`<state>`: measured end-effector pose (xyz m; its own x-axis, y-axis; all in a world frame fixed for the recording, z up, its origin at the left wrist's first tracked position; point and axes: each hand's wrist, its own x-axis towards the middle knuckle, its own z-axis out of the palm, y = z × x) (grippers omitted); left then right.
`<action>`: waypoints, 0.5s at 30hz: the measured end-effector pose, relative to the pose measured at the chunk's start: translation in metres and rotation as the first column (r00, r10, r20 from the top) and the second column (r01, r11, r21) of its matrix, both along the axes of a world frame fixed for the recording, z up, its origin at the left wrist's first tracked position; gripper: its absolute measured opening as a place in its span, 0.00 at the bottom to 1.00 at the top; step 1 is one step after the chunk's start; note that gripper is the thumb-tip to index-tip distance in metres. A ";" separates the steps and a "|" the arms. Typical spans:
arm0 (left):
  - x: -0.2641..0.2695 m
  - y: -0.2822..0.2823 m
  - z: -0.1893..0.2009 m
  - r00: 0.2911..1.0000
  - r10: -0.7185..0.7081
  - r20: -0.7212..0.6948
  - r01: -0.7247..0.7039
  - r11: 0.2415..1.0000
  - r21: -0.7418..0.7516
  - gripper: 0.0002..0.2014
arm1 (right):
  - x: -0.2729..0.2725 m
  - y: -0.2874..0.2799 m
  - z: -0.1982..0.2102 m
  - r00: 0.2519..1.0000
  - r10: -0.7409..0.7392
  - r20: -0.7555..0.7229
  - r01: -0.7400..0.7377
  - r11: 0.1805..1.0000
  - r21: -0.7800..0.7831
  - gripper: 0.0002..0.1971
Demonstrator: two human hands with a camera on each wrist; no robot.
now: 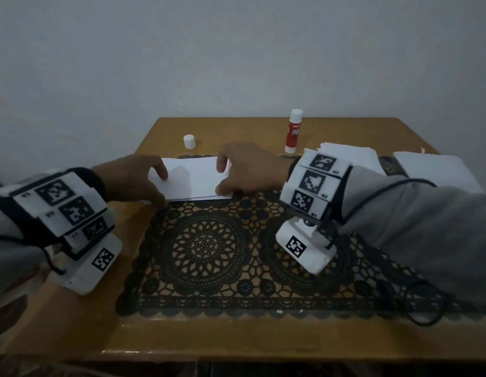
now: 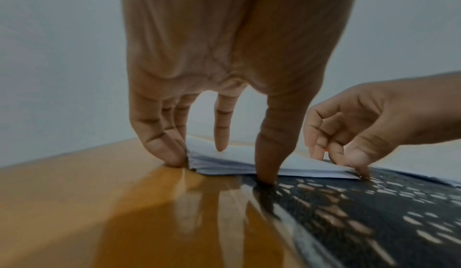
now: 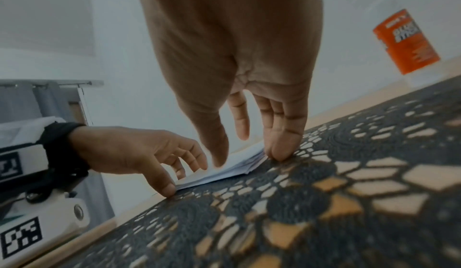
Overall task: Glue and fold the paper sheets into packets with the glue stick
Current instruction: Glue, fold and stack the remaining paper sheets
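Observation:
A small stack of folded white paper [image 1: 195,180] [image 2: 224,166] [image 3: 234,169] lies on the far edge of the black lace mat [image 1: 209,248]. My left hand [image 1: 161,187] [image 2: 222,170] brackets its left end: thumb tip at the near edge, the other fingertips against the left side, forefinger lifted over the top. My right hand [image 1: 222,178] [image 3: 249,158] stands at the right end, thumb at the near corner and fingertips pressed to the right side. The red glue stick [image 1: 293,134] [image 3: 405,43] stands upright behind, with its white cap [image 1: 189,141] apart to the left.
Two piles of loose white sheets [image 1: 348,155] [image 1: 437,170] lie at the back right of the wooden table [image 1: 73,322]. A black cable [image 1: 424,303] loops on the mat's right part. A grey wall rises right behind the table.

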<state>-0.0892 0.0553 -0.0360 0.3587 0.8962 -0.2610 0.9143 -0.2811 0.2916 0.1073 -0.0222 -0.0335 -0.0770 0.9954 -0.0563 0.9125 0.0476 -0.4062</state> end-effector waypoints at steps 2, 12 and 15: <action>0.001 -0.003 0.001 0.999 -0.034 -0.036 0.035 0.999 0.035 0.25 | 0.000 -0.002 -0.001 0.996 0.062 0.068 -0.060 0.998 -0.028 0.26; 0.002 -0.013 0.005 0.991 -0.065 -0.116 0.075 0.993 0.090 0.20 | -0.005 -0.006 -0.002 0.944 0.155 0.291 -0.173 0.984 0.035 0.18; 0.002 -0.021 0.006 0.989 -0.061 -0.137 0.074 0.992 0.098 0.21 | 0.003 -0.016 0.002 0.960 0.152 0.237 -0.167 0.985 0.044 0.19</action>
<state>-0.0867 0.0347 -0.0297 0.3875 0.8957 -0.2180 0.9209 -0.3657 0.1348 0.1101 -0.0380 -0.0318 -0.2270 0.9735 -0.0291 0.9599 0.2186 -0.1756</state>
